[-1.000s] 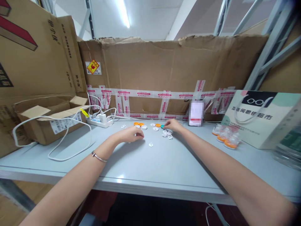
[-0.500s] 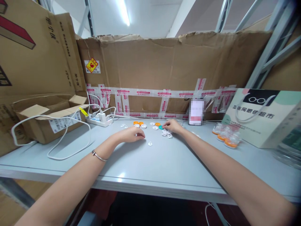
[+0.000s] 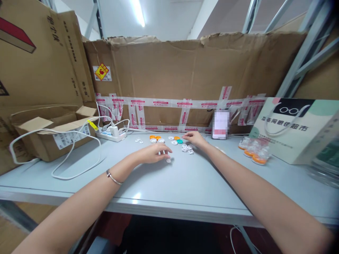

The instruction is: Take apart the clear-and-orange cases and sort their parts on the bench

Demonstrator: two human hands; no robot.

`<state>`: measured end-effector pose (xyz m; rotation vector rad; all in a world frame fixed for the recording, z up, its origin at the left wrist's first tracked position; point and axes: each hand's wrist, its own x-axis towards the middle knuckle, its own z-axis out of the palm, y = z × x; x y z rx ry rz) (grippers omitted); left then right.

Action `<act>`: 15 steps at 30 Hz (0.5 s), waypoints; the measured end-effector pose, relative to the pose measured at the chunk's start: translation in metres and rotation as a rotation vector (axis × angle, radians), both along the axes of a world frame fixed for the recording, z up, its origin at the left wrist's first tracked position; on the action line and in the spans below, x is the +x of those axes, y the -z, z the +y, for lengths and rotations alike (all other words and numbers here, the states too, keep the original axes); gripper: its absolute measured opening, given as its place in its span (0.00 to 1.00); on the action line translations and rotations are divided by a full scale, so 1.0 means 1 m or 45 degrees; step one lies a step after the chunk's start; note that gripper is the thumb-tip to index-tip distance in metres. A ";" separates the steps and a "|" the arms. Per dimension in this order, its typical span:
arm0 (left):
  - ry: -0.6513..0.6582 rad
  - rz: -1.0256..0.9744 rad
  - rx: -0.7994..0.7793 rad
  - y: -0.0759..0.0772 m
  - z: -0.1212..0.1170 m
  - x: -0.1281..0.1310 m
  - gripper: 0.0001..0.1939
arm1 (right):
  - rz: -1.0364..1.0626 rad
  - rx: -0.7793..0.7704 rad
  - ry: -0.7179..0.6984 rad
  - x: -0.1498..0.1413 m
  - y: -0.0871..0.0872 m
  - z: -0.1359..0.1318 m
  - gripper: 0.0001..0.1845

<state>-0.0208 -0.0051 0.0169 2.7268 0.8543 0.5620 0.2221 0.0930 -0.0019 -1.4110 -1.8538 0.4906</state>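
My left hand is over the middle of the table, fingers apart, with its fingertips at a small white disc-shaped piece; whether they touch it I cannot tell. Farther back, my right hand has its fingers stretched left, close to a teal ring-like disc and an orange one. White discs lie beside these. In front of the right hand is a heap of small white pieces. Behind my left hand sit orange discs and white round caps.
A phone leans on the cardboard at the back. To the right are clear-wrapped orange-based items and a paper bag. On the left stand an open carton, a power strip and a looping white cable.
My left hand has opened its fingers and moved right, to the small white piece. My right hand has drawn slightly away from the teal disc, which now shows whole.
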 end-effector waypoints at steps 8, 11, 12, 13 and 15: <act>0.080 0.033 0.015 0.014 -0.003 0.015 0.10 | 0.092 0.074 0.084 0.010 -0.005 -0.012 0.06; -0.040 0.025 0.073 0.012 0.004 0.013 0.08 | 0.104 0.082 0.091 0.009 -0.007 -0.014 0.05; -0.115 0.015 0.099 0.010 0.009 0.008 0.08 | 0.105 0.085 0.090 0.008 -0.007 -0.014 0.05; -0.215 -0.003 0.128 0.008 0.016 0.001 0.08 | 0.106 0.089 0.088 0.008 -0.007 -0.015 0.05; -0.417 -0.055 0.176 0.005 0.032 -0.021 0.09 | 0.104 0.098 0.082 0.008 -0.008 -0.016 0.05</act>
